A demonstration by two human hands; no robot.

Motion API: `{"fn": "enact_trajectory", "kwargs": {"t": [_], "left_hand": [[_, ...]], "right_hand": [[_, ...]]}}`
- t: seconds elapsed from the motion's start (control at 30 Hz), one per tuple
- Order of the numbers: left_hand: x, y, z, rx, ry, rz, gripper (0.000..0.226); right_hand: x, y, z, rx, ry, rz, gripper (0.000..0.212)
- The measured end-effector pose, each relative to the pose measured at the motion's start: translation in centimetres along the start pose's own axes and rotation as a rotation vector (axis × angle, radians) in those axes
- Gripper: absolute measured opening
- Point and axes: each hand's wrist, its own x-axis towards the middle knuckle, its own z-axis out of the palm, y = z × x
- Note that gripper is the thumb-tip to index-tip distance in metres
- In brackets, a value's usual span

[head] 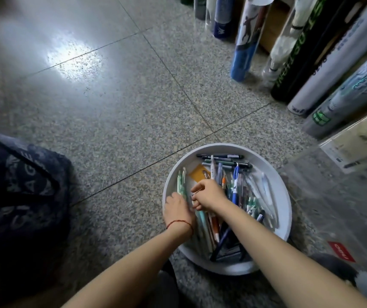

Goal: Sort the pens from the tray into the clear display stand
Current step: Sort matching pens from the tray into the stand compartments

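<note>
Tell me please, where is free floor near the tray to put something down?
The widest bare floor lies beyond and left of the round tray, between the dark bag and the row of tubes. Right of the tray it is crowded: the clear display stand sits close. Inside the tray, pens and both hands, left hand, right hand, fill it.

round tray (283, 196) on the floor (116, 112) at 5 o'clock, pens (237, 190) heaped inside it, both hands in the tray's 9 o'clock half, left hand (178, 208) beside right hand (209, 194), clear display stand (338, 196) at 3 o'clock touching the tray, tubes (311, 52) ranged at 1 o'clock, bag (20, 196) at 9 o'clock
</note>
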Motion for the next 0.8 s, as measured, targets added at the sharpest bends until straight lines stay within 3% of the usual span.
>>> {"fn": "enact_trajectory", "kwargs": {"t": [0.2, 0.43, 0.57, 0.7, 0.8], "left_hand": [[-0.4, -0.5, 0.3, -0.321, -0.095, -0.154, 0.038], [-0.3, -2.8, -0.5, -0.735, 0.034, -0.106, 0.012], [-1.0, -2.6, -2.5, -1.029, -0.061, -0.021, 0.015], [-2.1, -1.3, -3.6, -1.098, -0.228, 0.063, 0.012], [-2.8, -0.4, -3.2, -1.047, -0.292, 0.067, 0.011]], "right_hand": [[-0.4, 0.0, -0.2, 0.078, 0.0, 0.024, 0.032], [-0.5, -0.3, -1.0, 0.087, -0.023, 0.02, 0.022], [-1.4, -1.2, -1.7, 0.09, -0.092, -0.067, 0.016], [-1.9, -2.1, -2.2, 0.163, -0.106, -0.177, 0.017], [-1.9, -1.8, -2.2, 0.063, -0.083, -0.177, 0.011]]}}
